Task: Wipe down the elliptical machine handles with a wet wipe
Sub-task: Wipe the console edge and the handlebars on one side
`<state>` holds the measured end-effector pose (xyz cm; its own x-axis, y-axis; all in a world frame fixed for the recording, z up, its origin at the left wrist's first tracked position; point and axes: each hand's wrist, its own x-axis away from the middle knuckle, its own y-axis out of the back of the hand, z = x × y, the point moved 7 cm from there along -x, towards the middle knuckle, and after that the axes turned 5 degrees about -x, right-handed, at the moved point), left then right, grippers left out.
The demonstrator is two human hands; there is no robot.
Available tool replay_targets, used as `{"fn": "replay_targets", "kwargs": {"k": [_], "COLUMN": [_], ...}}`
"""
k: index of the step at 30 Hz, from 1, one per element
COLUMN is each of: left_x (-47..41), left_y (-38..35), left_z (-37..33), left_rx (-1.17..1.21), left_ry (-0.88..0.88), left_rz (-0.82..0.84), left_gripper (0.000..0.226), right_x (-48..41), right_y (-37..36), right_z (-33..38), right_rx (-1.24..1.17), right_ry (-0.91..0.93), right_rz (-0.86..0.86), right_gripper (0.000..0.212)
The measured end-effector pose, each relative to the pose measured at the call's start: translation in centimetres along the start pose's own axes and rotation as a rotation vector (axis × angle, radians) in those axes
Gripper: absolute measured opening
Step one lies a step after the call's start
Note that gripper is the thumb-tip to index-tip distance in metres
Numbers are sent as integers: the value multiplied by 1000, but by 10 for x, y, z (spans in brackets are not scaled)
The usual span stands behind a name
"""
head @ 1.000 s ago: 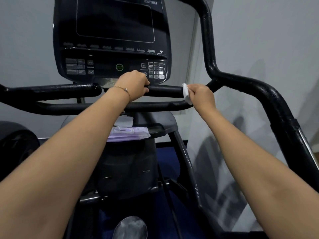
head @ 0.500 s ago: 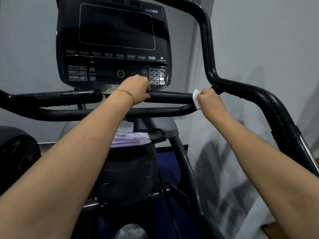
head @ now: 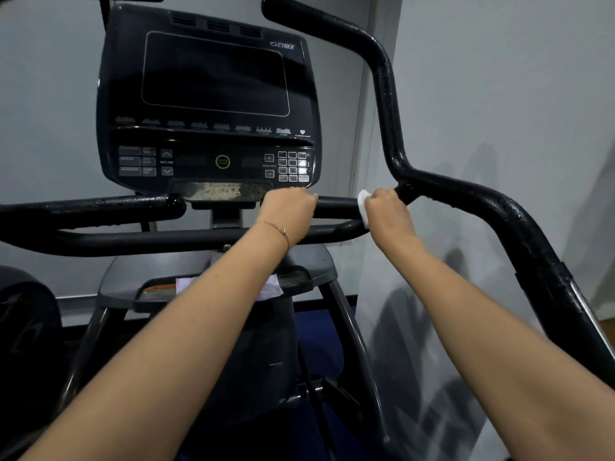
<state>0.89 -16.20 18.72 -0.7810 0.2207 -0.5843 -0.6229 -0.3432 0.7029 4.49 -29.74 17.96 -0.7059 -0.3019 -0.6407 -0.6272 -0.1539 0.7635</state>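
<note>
So that the machine stays steady, my left hand point(head: 289, 211) clenches the short black horizontal handlebar point(head: 336, 205) below the black console point(head: 206, 104), while my right hand point(head: 387, 212) wraps the white wet wipe point(head: 363, 202) around its right end.

Bare forearms, thin bracelet point(head: 278, 230) on left wrist

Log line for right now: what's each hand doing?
left hand: gripping upper crossbar | right hand: wet wipe pressed around bar at right handle junction | step: wiping | console: dark
</note>
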Motion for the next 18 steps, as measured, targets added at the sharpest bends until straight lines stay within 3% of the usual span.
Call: {"fn": "replay_targets", "kwargs": {"k": [5,9,18], "left_x": [-1,-4,-20], "left_y": [-2,1,17], "left_z": [-4,-1,9], "left_rx": [-2,-27,28], "left_ry": [50,75,63], "left_rz": [-40,1,72], "left_gripper": [36,31,28], "right_x": [-1,8,-6], "right_y": [12,38,72], "right_z": [-1,-6,-16], "right_rx": [23,-46,-102], "right_ry": [79,64,11], "right_rz": [33,-59,-116], "right_gripper": [22,15,29]}}
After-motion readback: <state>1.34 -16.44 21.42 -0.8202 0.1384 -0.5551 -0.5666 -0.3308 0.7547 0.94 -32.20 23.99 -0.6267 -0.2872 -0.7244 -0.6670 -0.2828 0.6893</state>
